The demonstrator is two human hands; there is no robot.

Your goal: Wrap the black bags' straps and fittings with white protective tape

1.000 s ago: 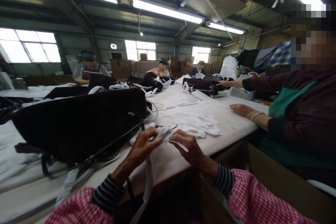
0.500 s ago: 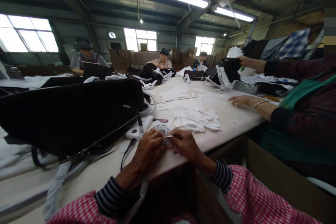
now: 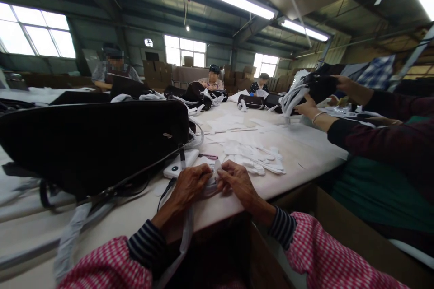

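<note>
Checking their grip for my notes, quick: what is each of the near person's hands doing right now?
Left hand: closed, fingers on a small white piece, partly hidden.
Right hand: closed on the same small white piece.

The left hand [image 3: 193,186] and right hand [image 3: 238,183] curl inward, close together and nearly meeting. Both arms [image 3: 169,215] angle in from the sides, in dark striped cuffs [image 3: 147,247] and pink gingham sleeves [image 3: 325,253].

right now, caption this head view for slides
Left hand and right hand work a white strap beside a black bag and white gloves
</note>
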